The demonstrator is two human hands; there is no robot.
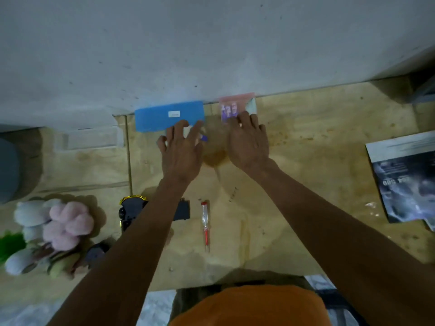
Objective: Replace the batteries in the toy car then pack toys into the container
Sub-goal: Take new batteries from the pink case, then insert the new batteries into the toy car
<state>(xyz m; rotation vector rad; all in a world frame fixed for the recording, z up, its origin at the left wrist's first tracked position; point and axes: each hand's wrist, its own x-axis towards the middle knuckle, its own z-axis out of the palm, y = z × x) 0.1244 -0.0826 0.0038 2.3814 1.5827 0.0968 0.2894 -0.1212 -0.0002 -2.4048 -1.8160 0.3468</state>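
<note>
A pink and purple battery pack [231,105] lies at the far edge of the wooden table [306,142], against the wall. My right hand [248,140] lies flat with its fingertips on the pack's near edge. My left hand [181,151] is spread over a small white and purple item [204,137], just in front of a blue box [164,116]. The black toy car [131,211] with gold trim lies upside down near me, partly hidden by my left forearm. A red and clear screwdriver [205,225] lies to its right.
Plush toys [58,227] in pink, white and green are heaped at the near left, with a small dark part [96,252] beside them. A clear plastic container [89,140] stands at the far left. A magazine [404,177] lies on the right.
</note>
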